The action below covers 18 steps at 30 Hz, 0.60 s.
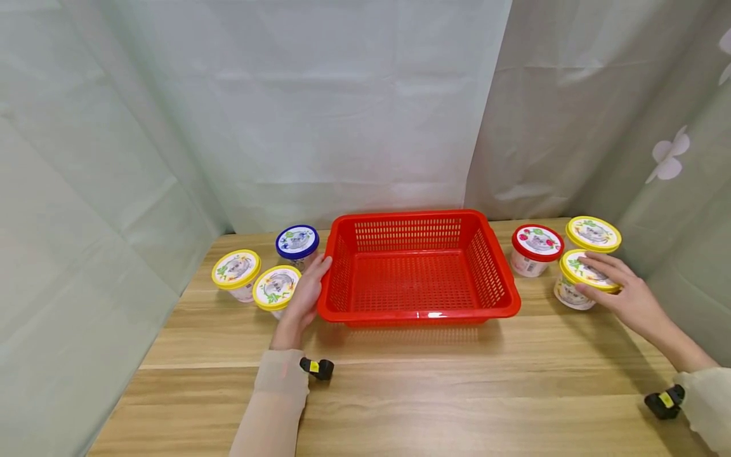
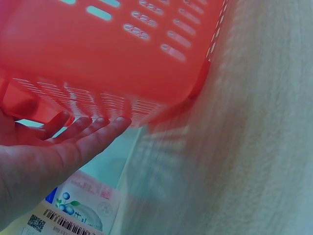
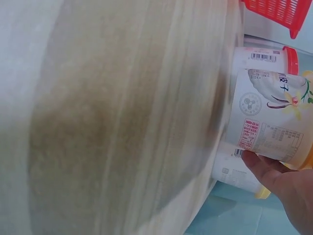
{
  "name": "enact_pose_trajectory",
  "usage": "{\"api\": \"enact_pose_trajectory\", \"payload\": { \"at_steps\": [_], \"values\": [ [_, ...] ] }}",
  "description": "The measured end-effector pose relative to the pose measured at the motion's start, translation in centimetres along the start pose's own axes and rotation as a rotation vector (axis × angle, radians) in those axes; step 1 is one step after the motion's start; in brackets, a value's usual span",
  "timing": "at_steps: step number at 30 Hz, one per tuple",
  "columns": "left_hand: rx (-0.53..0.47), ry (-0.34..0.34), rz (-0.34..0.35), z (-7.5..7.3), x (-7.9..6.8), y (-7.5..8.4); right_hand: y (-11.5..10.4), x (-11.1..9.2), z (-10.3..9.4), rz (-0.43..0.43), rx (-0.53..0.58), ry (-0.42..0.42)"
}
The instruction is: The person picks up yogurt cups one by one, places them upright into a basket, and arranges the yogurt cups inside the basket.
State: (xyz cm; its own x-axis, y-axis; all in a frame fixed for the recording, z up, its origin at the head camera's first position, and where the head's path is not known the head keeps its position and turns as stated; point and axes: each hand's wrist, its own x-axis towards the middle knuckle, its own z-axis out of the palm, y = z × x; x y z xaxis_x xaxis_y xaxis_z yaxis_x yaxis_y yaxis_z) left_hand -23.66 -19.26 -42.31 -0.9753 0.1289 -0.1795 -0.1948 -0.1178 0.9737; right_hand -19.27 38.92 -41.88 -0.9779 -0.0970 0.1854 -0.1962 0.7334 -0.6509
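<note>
My left hand (image 1: 308, 289) is at the left side of a red plastic basket (image 1: 419, 315), its extended fingers (image 2: 100, 134) against the slotted wall. Over on the right, my right hand (image 1: 628, 295) grips a paper tub with a yellow lid (image 1: 573, 295); the fingers reach across the lid and the thumb lies along its near side. Behind that tub stands another yellow-lidded tub (image 1: 594, 231), partly covered in the head view. Just left of the held tub is a red-lidded tub (image 1: 537, 244).
Left of the basket stand a blue-lidded tub (image 1: 297, 242) and two yellow-lidded tubs, one farther left (image 1: 236, 270) and one beside my left wrist (image 1: 276, 289). All are on a wooden table (image 1: 434, 393). Pale curtains (image 1: 342, 114) enclose the back and sides.
</note>
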Motion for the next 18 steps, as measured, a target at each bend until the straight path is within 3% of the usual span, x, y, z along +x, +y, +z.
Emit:
{"api": "enact_pose_trajectory", "payload": {
  "at_steps": [18],
  "values": [
    [-0.011, 0.007, -0.010, 0.1, -0.1, 0.1, -2.8, 1.2, -1.1, -0.075, -0.007, 0.086]
  ]
}}
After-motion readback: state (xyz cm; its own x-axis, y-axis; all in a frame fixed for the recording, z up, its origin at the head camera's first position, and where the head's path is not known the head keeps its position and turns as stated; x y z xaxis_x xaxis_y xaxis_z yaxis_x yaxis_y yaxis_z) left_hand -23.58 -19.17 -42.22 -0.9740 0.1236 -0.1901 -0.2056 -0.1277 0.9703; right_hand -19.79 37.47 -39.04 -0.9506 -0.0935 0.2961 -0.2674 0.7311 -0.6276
